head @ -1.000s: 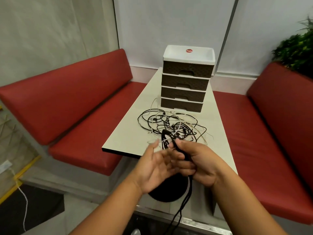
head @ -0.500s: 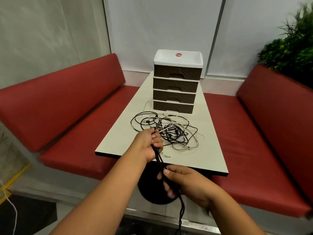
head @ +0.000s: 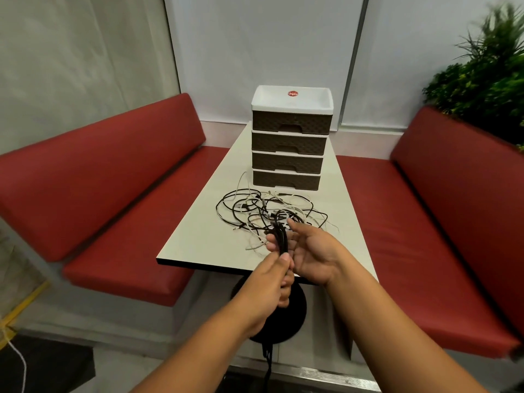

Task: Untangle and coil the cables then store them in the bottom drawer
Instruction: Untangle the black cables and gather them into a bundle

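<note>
While red benches [head: 113, 177] flank the surface [head: 198, 239] and bottom drawer [head: 286, 180] sits closed: tangle [head: 269, 214] mid-surface. Black cable [head: 281, 241] now gathered into loops, left hand [head: 269, 282] gripping, right hand [head: 312, 251] opened since half a second ago. Coiling underway.

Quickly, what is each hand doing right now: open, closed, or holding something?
Left hand: closed, gripping the black cable.
Right hand: open, fingers extended beside the cable loops, not gripping.
</note>
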